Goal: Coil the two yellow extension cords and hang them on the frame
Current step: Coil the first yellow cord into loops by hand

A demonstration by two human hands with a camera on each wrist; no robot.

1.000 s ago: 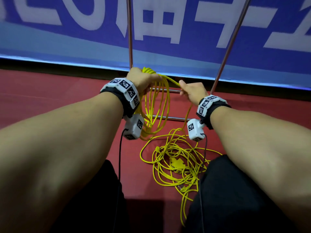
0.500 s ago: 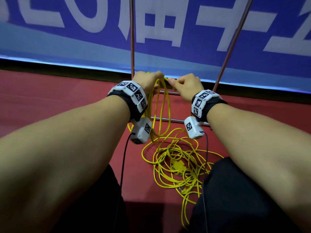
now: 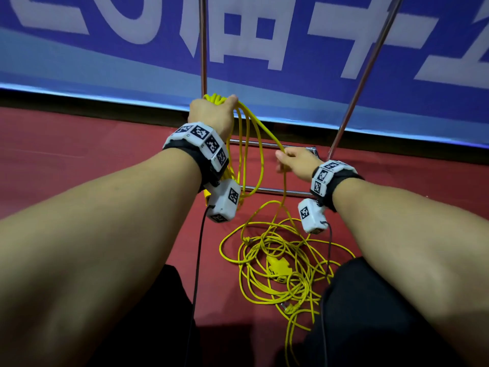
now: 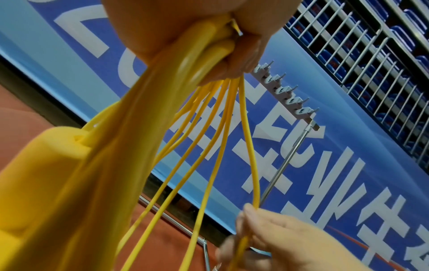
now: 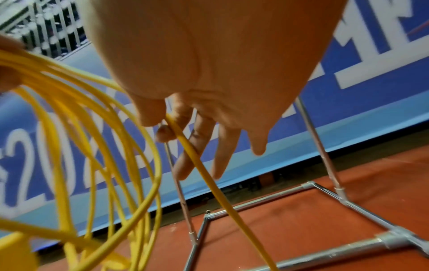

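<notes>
Loops of yellow extension cord [image 3: 239, 144] hang in a bunch from the left hand [image 3: 211, 115], whose fingers are curled tight round the top of the coil [image 4: 204, 60]; the hand is raised in front of the blue banner [image 3: 105, 62], near the left upright of the metal frame [image 3: 203, 49]. In the left wrist view a yellow socket block [image 4: 46, 165] hangs close below the wrist, beside the loops. From the coil one strand slopes down to the right hand [image 3: 296, 161], which sits lower and to the right, above the frame's base bars [image 3: 275, 191]. The right hand pinches that strand between thumb and forefinger [image 5: 162, 132], while the other fingers are stretched out and relaxed. Below the pinch the cord drops to the red floor [image 3: 79, 168], where it joins a loose tangle of yellow cord [image 3: 277, 260] lying between the person's knees, with a second yellow socket block [image 3: 277, 267] in the middle of it and a plug end [image 3: 287, 308] at its near edge. Where one cord ends and the other begins in the tangle cannot be told. A strip of hooks [image 4: 285, 95] sits on top of the frame's right upright, with nothing hanging on it
</notes>
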